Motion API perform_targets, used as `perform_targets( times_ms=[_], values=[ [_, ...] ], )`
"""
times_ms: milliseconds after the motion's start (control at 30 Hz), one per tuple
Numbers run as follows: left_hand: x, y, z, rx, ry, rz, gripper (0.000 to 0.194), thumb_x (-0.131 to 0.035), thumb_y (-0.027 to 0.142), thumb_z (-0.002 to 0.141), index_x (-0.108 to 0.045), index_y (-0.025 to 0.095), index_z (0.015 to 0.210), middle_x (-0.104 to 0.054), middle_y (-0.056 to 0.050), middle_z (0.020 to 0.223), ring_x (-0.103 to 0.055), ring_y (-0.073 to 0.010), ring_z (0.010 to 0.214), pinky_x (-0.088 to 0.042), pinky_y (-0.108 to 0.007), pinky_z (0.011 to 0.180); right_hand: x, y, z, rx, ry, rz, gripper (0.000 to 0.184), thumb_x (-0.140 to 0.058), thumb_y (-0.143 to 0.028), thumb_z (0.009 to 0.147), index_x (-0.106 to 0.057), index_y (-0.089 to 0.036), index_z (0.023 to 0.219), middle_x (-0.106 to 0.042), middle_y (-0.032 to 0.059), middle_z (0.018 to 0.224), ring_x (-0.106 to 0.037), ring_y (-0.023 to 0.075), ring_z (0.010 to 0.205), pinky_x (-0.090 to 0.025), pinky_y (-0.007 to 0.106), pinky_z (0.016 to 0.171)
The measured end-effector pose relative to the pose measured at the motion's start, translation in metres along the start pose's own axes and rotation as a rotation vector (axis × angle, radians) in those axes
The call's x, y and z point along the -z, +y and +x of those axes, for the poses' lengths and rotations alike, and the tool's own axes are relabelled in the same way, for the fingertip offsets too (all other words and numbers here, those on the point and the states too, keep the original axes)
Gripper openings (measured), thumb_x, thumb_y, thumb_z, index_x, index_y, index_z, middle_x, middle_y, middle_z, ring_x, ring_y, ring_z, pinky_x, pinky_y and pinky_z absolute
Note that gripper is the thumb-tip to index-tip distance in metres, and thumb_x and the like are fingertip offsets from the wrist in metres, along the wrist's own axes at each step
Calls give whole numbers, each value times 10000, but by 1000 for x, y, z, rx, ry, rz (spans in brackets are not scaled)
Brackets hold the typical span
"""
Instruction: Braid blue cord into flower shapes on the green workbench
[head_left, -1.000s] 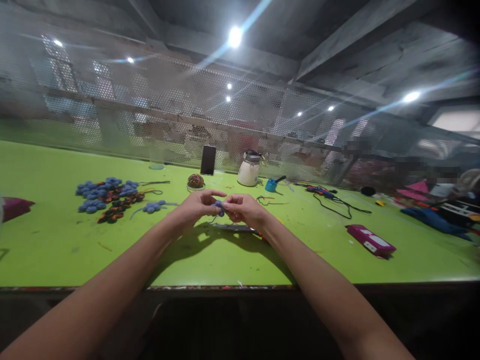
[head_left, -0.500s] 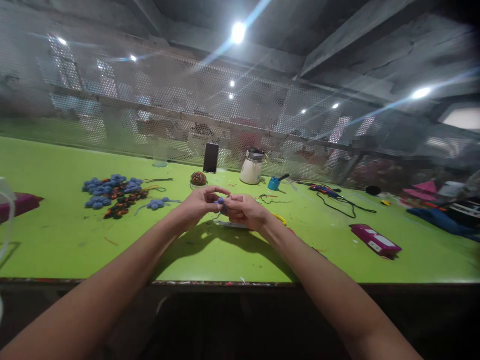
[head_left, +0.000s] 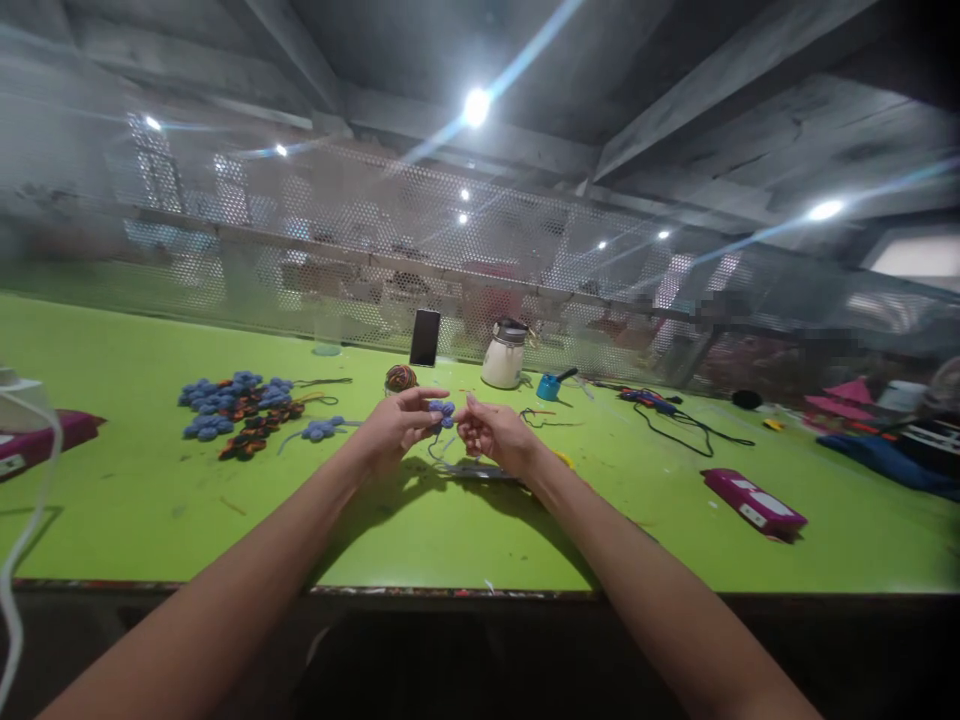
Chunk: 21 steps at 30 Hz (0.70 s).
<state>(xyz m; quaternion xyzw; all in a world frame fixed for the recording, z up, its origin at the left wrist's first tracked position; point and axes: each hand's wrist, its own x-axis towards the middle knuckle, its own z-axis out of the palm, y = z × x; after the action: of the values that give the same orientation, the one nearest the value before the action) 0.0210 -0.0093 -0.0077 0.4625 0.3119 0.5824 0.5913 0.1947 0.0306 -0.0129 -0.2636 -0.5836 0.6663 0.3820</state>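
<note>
Between the thumb and fingers of my left hand (head_left: pixel 391 428) is a small blue crochet flower (head_left: pixel 444 413), with a yarn tail hanging below it. Just to its right, my right hand (head_left: pixel 495 434) has its fingers curled in and the thumb and forefinger close together; whatever they pinch is too small to make out. Under the hands a thin pale strip (head_left: pixel 480 470) lies on the green table (head_left: pixel 420 540). To the left lies another blue flower (head_left: pixel 321 428) with loose yarn ends, beside a heap of blue flowers (head_left: pixel 208 426) and dark orange-and-black pieces (head_left: pixel 251 438).
Behind my hands stand a multicoloured yarn ball (head_left: pixel 400 378), a phone (head_left: pixel 425 338), a white jug (head_left: pixel 504 360) and a small blue pot (head_left: pixel 550 386). A corded blue tool (head_left: pixel 651 402) and a purple case (head_left: pixel 754 502) lie right. A white cable (head_left: pixel 46 480) hangs left.
My right hand has drawn back slightly from the flower, leaving a gap where both hands met. More of the flower shows in my left hand. The whole view has shifted downward.
</note>
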Motion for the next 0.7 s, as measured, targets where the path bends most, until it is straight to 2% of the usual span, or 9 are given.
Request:
perform_targets(
  times_ms=[167, 267, 467, 700],
  values=[
    [1, -1, 0, -5, 20, -44, 313, -709, 40, 602, -671, 130, 899, -680, -40, 769, -612, -121, 733, -439, -246, 719, -9, 4, -5, 107, -43, -241, 330, -729, -393, 662, -601, -116, 788, -579, -5, 651, -504, 70, 516, -386, 198, 475],
    [2, -3, 1, -22, 11, -38, 309, -717, 38, 597, -674, 129, 889, -677, -32, 775, -611, -118, 738, -438, -250, 739, -17, 6, -6, 158, -17, -309, 331, -756, -374, 618, -593, -125, 764, -574, -18, 603, -513, 85, 512, -402, 211, 470],
    [3, -3, 1, -21, -21, -46, 268, -729, 56, 606, -680, 125, 860, -682, -50, 842, -611, -124, 791, -438, -243, 759, -19, 5, -6, 234, 79, -184, 290, -767, -325, 599, -602, -123, 728, -556, -29, 560, -479, 74, 461, -378, 215, 446],
    [1, 2, -3, 48, -63, -48, 331, -715, 29, 591, -674, 135, 903, -673, -44, 819, -600, -114, 725, -430, -233, 669, -16, -2, -10, 163, 24, 6, 262, -774, -235, 576, -588, -138, 732, -559, -35, 607, -462, 60, 452, -357, 210, 444]
  ],
)
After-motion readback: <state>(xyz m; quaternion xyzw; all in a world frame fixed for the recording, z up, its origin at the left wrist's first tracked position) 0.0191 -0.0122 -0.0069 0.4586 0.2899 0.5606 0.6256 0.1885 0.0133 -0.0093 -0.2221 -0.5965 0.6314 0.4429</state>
